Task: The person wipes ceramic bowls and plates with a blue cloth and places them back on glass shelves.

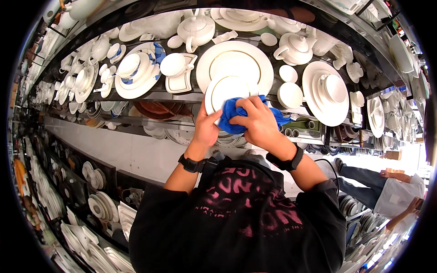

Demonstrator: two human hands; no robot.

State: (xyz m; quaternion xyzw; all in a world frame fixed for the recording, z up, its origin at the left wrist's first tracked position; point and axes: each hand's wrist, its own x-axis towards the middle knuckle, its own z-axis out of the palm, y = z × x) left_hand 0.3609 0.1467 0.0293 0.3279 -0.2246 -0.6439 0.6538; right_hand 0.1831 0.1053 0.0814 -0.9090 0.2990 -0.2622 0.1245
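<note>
My left hand [206, 127] grips the lower left rim of a small white plate with a gold ring [228, 89], thumb on its face. In my right hand [256, 120] is a bunched blue cloth [233, 116], pressed on the plate's lower right part, which it hides. Behind the small plate, a large white plate with a gold ring [239, 56] lies on the dark shelf; the small one overlaps its lower part. To the left stands a white cup [172, 65] on a rectangular dish [179, 85]. Small white bowls [290, 95] are at the right.
White teapots [196, 30] stand farther back. Stacked plates and bowls flank the middle, a blue-patterned set [150, 80] left and a plain white set [326, 94] right. A lower shelf holds a brown dish [160, 110]. A person [382, 191] stands in the aisle at the right.
</note>
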